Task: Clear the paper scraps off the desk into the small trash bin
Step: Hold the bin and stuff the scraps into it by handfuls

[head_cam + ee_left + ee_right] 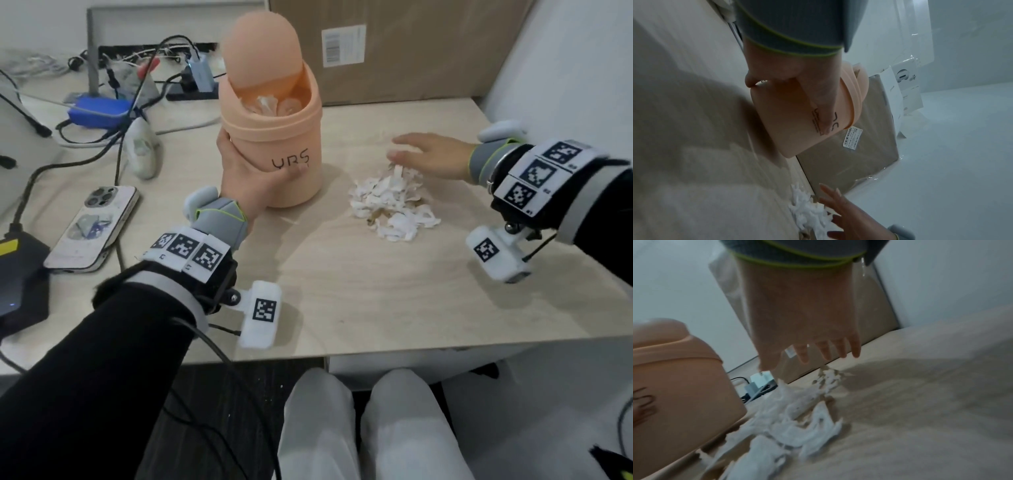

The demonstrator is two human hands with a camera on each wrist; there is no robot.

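We see a smooth peach plastic trash bin — round, its domed lid tipped back — standing on the pale wood-grain desk, just left of a heap of torn white paper scraps. A cardboard box stands behind. Our left hand grips the bin's side; our right hand hovers with fingers spread over the heap's far edge — perhaps touching it.

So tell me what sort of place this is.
Probably an office or lab workstation: a light wood desk holds a power strip with tangled cables, a phone, and a cardboard box against the wall.
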